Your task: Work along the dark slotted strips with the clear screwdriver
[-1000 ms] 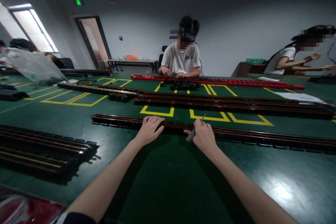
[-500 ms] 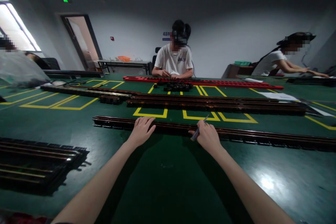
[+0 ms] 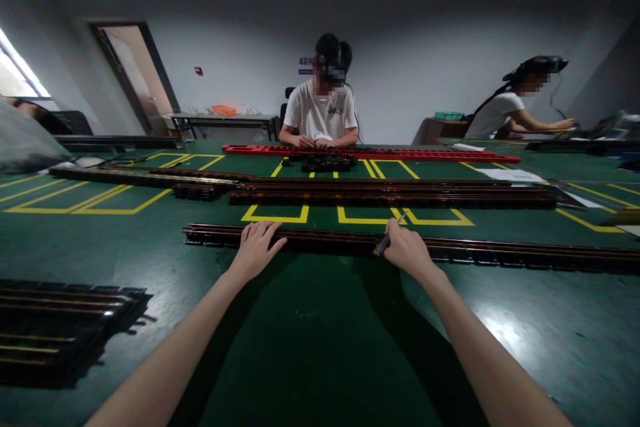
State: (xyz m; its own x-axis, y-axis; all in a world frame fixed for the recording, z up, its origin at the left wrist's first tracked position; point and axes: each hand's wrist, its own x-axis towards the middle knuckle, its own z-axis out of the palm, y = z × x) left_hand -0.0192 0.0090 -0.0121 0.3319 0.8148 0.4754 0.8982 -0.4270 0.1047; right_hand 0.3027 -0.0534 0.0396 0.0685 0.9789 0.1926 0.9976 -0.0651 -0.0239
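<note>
Left hand (image 3: pixel 256 251) lies loosely spread over the dark rail (image 3: pixel 330 241), right hand (image 3: pixel 407 247) curled around a slim tool (image 3: pixel 383 244).

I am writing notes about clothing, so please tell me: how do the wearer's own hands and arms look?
The left hand and right hand wear no gloves. The forearms are bare where visible; no sleeve, watch or bracelet shows.

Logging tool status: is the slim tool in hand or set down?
In hand: the right hand grips the slim tool, its tip and handle end protruding.
</note>
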